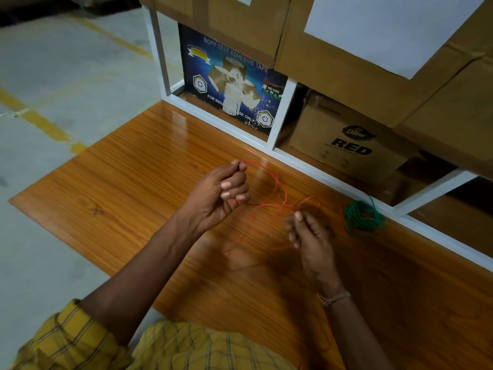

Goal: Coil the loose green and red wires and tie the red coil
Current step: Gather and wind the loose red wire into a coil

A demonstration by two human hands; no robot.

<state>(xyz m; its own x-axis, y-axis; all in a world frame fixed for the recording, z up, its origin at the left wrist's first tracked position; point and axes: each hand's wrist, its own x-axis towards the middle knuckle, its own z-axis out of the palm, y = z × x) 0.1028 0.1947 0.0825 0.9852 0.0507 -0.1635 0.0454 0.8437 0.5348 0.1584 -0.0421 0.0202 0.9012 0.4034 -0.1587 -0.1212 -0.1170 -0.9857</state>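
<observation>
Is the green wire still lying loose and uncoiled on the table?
No, the green wire sits bundled in a coil on the wooden table, to the right of both hands.

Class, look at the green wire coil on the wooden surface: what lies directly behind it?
Behind the green wire coil runs the white frame of the shelving. Beyond that is a dark opening whose contents cannot be made out.

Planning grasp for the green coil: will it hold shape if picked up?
Probably only partly: the green coil looks untied, one tail sticking up, so loops may spring loose. Thin wire, likely light. Lying flat on the wooden table, it shouldn't roll.
</observation>
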